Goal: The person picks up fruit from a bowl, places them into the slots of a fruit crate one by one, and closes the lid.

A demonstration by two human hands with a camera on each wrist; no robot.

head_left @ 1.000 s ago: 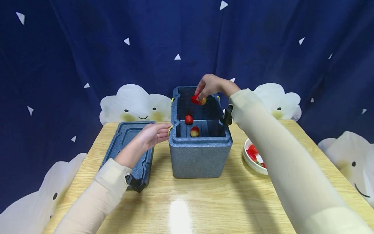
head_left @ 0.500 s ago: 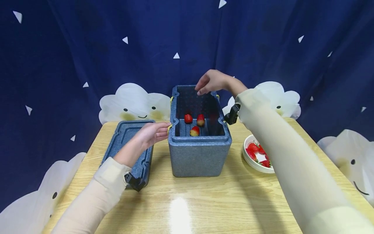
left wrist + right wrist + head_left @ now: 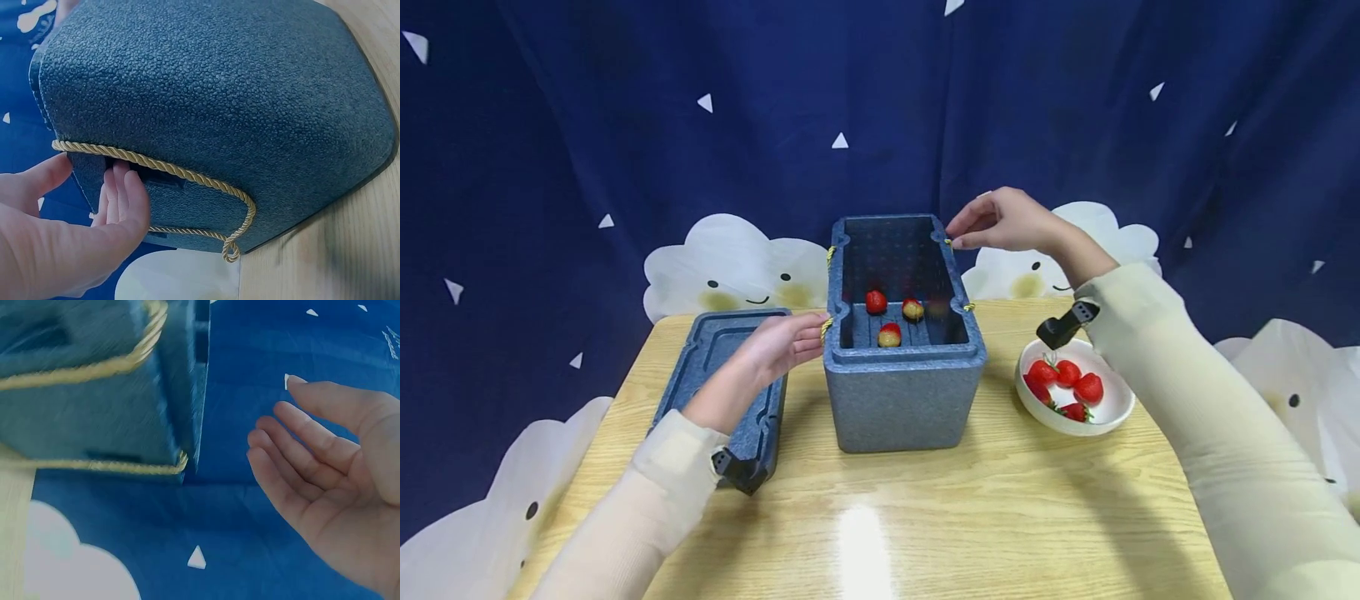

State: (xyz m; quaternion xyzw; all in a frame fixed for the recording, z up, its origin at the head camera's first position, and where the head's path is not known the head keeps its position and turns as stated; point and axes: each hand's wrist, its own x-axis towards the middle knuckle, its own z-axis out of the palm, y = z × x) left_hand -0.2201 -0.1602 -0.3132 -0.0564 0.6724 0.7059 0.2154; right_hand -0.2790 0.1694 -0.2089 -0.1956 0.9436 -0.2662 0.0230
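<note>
A blue-grey foam cooler box (image 3: pixel 901 408) stands uncovered on the table. On its floor lie a red fruit (image 3: pixel 876 302) and two rounded red-and-yellow fruits, one nearer the front (image 3: pixel 890 335) and one to the right (image 3: pixel 913 309). My left hand (image 3: pixel 781 343) rests against the box's left side with relaxed fingers; in the left wrist view the fingertips sit behind a gold rope (image 3: pixel 187 172) and the thumb is close to the rim. Beside the box's right rear rim my right hand (image 3: pixel 1011 218) is in the air, fingers loosely bent, holding nothing in the right wrist view.
The box's lid (image 3: pixel 718 337) lies on the wooden table (image 3: pixel 992 517) to the left. A white bowl (image 3: pixel 1108 417) holding several strawberries (image 3: pixel 1088 388) stands to the right, near my right forearm. Behind the table hangs a dark blue curtain (image 3: pixel 760 75).
My right hand let a red-and-yellow fruit go into the box, then moved right, out past the rim. The fruit has rolled a little. My left hand stays at the box's side.
</note>
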